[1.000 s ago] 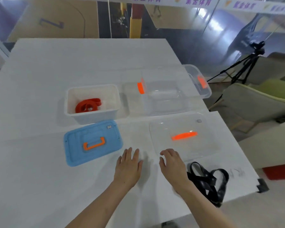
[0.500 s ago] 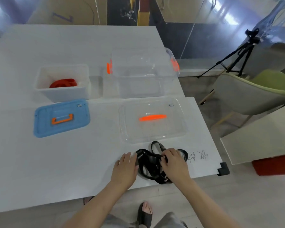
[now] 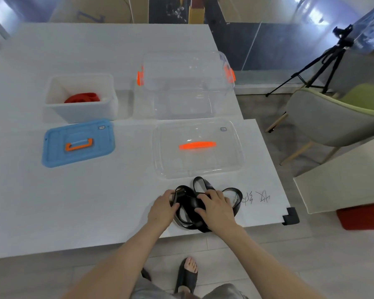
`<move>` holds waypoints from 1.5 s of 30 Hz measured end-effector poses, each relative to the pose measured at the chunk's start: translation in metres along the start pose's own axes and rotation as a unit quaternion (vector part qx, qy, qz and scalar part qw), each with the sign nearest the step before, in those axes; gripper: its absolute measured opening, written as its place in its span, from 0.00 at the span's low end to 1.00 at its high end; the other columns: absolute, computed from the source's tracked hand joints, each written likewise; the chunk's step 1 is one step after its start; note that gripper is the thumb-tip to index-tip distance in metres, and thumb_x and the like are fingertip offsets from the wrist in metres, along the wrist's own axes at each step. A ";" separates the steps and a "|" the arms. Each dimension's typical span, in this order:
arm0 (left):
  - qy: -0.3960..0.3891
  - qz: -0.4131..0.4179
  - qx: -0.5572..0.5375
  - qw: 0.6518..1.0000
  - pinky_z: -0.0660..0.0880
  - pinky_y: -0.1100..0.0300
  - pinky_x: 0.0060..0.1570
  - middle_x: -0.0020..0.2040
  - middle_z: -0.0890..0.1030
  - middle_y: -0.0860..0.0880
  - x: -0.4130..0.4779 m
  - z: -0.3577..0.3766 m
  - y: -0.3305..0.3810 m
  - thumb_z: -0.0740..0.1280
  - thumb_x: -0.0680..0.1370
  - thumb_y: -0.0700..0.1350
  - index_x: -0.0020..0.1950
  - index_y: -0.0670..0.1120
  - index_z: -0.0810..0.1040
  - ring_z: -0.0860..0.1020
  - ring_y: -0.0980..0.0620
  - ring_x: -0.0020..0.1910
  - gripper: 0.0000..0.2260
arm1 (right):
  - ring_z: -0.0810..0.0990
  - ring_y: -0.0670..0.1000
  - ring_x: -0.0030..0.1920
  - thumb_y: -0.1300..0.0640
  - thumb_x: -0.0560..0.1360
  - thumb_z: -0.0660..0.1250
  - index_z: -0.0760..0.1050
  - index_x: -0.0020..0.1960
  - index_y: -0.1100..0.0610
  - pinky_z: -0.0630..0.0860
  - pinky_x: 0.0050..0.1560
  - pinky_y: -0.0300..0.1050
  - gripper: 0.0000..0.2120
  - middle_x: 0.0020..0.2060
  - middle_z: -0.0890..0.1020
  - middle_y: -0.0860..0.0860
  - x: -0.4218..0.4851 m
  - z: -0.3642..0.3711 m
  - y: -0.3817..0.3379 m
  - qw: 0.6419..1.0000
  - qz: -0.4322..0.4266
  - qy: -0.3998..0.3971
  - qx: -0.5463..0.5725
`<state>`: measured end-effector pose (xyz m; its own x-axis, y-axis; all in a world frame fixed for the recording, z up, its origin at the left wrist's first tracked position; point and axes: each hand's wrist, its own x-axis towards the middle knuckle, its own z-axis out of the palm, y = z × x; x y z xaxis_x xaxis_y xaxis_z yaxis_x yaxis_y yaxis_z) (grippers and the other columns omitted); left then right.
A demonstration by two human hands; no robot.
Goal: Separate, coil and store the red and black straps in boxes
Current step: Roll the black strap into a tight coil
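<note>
A tangled black strap [image 3: 194,203] lies near the table's front edge, just in front of the clear lid. My left hand [image 3: 163,209] pinches its left loop between thumb and fingers. My right hand [image 3: 217,207] rests on top of the strap's middle with its fingers curled over it. A coiled red strap [image 3: 81,98] sits inside the white box [image 3: 82,113] at the left. To the right of that box stands a clear box [image 3: 186,87] with orange latches, holding nothing.
A blue lid [image 3: 78,142] with an orange handle lies before the white box. A clear lid [image 3: 198,148] with an orange handle lies before the clear box. The table's right front corner [image 3: 289,215] is close. A chair [image 3: 337,117] and tripod [image 3: 324,63] stand to the right.
Both hands moved from flat on the table to the black strap and took hold of it. The view shifted right and down, and the strap now lies between my hands.
</note>
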<state>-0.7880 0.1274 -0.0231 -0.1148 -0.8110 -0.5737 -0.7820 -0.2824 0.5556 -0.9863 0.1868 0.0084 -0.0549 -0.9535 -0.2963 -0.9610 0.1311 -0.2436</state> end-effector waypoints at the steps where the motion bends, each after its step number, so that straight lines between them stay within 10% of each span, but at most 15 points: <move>1: 0.009 0.001 0.006 1.000 0.80 0.48 0.56 0.55 0.82 0.51 -0.002 -0.002 0.001 0.68 0.78 0.52 0.60 0.61 0.74 0.81 0.49 0.55 0.11 | 0.70 0.56 0.73 0.42 0.81 0.67 0.74 0.72 0.48 0.69 0.68 0.54 0.22 0.71 0.75 0.50 0.001 -0.001 -0.001 1.000 0.006 -0.005 0.003; 4: 0.021 0.008 0.000 1.000 0.81 0.48 0.54 0.53 0.82 0.50 -0.005 -0.004 0.005 0.71 0.78 0.50 0.55 0.56 0.74 0.82 0.49 0.52 0.08 | 0.71 0.55 0.72 0.45 0.82 0.66 0.74 0.72 0.50 0.70 0.68 0.53 0.20 0.71 0.75 0.49 0.000 -0.002 0.000 0.999 0.024 0.002 0.044; 10: -0.036 -0.055 -0.170 0.983 0.72 0.55 0.58 0.57 0.82 0.45 -0.015 -0.009 0.013 0.75 0.77 0.42 0.75 0.49 0.66 0.80 0.46 0.57 0.30 | 0.78 0.57 0.63 0.51 0.81 0.70 0.76 0.67 0.55 0.77 0.59 0.54 0.16 0.62 0.81 0.51 -0.013 -0.014 0.014 0.988 0.034 0.068 0.132; 16: 0.018 -0.021 -0.187 0.982 0.75 0.60 0.49 0.56 0.83 0.47 -0.035 -0.032 0.018 0.71 0.78 0.39 0.71 0.52 0.73 0.82 0.45 0.58 0.22 | 0.82 0.50 0.54 0.50 0.83 0.68 0.74 0.63 0.51 0.81 0.54 0.51 0.11 0.51 0.83 0.45 -0.025 -0.042 0.026 0.947 0.075 0.090 0.299; 20: 0.021 0.007 -0.106 0.994 0.72 0.53 0.68 0.73 0.75 0.44 -0.047 -0.045 0.029 0.68 0.81 0.42 0.77 0.50 0.71 0.74 0.44 0.73 0.23 | 0.83 0.45 0.58 0.54 0.83 0.69 0.75 0.63 0.49 0.78 0.61 0.44 0.10 0.54 0.85 0.44 -0.032 -0.067 0.026 0.909 0.063 0.079 0.405; 30: -0.025 0.230 -0.068 0.970 0.69 0.54 0.74 0.73 0.76 0.57 -0.083 -0.080 0.131 0.72 0.80 0.48 0.74 0.57 0.75 0.72 0.58 0.72 0.22 | 0.87 0.46 0.54 0.57 0.84 0.66 0.76 0.62 0.46 0.83 0.56 0.47 0.09 0.52 0.87 0.48 -0.046 -0.121 0.012 0.880 -0.021 0.066 0.471; 39: 0.030 0.315 -0.128 0.940 0.73 0.74 0.53 0.57 0.84 0.58 -0.120 -0.110 0.176 0.73 0.78 0.43 0.58 0.59 0.83 0.82 0.62 0.54 0.13 | 0.84 0.43 0.56 0.60 0.83 0.68 0.80 0.60 0.44 0.80 0.57 0.37 0.12 0.54 0.86 0.40 -0.058 -0.178 0.008 0.856 -0.081 0.134 0.493; 45: 0.049 0.348 -0.182 0.919 0.84 0.54 0.55 0.55 0.82 0.52 -0.136 -0.124 0.202 0.70 0.80 0.43 0.52 0.60 0.84 0.83 0.51 0.55 0.11 | 0.85 0.44 0.55 0.58 0.79 0.74 0.81 0.59 0.47 0.80 0.63 0.48 0.11 0.50 0.86 0.40 -0.057 -0.192 0.006 0.867 -0.097 0.111 0.477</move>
<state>-0.8545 0.1169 0.2421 -0.4401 -0.8970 0.0425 -0.2823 0.1832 0.9417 -1.0407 0.1898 0.2012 -0.0697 -0.9976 -0.0063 -0.3032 0.0272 -0.9525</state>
